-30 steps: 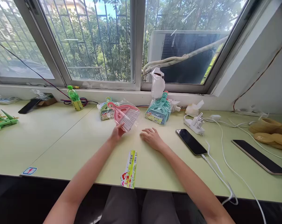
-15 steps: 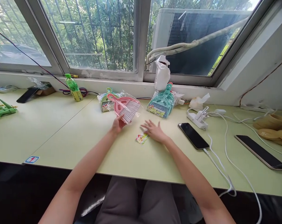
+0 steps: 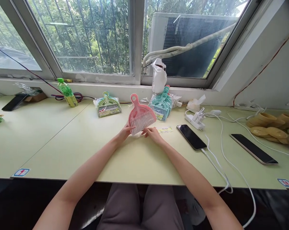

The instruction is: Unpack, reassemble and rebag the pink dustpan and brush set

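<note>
A pink dustpan and brush set (image 3: 142, 117) in clear plastic is held up over the table, its handle upward and its bristles facing me. My left hand (image 3: 124, 133) is closed on its lower left corner. At the lower right edge, my right hand (image 3: 153, 134) has its fingers curled in against the set; the thumb side touches the bristle end. Beside the right hand a small yellow-green printed card (image 3: 165, 129) lies flat. Behind are a wrapped green dustpan and brush set (image 3: 108, 106) and wrapped teal sets (image 3: 161, 104).
To the right lie a phone (image 3: 191, 136) on a charging cable, a white power strip (image 3: 195, 122), a second dark-screened device (image 3: 254, 148) and tan rubbery objects (image 3: 269, 127). A green-capped bottle (image 3: 67, 93) stands back left. White cables (image 3: 222, 143) hang over the front edge.
The pink set has moved right and turned more upright. My right hand has left the card and come in to the set's lower edge. The card now lies farther right; the view has shifted.
</note>
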{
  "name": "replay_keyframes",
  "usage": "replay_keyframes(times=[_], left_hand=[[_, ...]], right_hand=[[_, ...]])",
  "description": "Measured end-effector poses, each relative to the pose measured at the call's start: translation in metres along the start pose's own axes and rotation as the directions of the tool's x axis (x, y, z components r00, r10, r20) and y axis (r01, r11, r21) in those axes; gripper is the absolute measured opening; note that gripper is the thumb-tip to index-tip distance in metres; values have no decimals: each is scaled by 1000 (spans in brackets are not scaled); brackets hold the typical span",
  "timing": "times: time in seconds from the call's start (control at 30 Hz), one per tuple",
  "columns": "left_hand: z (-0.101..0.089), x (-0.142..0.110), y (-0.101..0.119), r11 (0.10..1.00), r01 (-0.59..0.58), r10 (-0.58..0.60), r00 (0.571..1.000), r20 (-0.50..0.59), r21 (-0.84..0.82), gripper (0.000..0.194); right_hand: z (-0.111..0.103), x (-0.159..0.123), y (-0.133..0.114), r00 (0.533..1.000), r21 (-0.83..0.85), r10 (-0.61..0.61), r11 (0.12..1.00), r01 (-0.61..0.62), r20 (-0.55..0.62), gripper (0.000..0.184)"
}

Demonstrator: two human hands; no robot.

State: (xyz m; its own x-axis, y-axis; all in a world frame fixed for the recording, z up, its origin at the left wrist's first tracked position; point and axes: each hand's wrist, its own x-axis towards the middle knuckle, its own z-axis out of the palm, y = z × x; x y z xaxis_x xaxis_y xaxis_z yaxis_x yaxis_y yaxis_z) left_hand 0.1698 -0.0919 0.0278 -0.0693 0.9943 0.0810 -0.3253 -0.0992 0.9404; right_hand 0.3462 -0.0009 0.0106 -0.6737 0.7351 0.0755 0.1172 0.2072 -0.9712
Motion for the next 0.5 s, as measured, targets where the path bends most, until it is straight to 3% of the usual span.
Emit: replay_keyframes(times=[0.13,0.27,0.37,0.5], left_hand=[[-7,2,4,1000,-24,24,1000,9,12,78],[-12,3,3,998,-42,41,999,29,36,77],[-10,4,2,995,-76,73,997,38,72,76],[-7,9,2,986,-120,135,983,-127,119,62]], right_hand=[[-10,3,5,991,287,102,955,-71,-92,46],[-14,9,5,974,463,127,886,-26,-188,48],[-12,11,7,958,485,111,874,32,-264,47],[-13,9,7,965,376,50,925,53,-258,38]])
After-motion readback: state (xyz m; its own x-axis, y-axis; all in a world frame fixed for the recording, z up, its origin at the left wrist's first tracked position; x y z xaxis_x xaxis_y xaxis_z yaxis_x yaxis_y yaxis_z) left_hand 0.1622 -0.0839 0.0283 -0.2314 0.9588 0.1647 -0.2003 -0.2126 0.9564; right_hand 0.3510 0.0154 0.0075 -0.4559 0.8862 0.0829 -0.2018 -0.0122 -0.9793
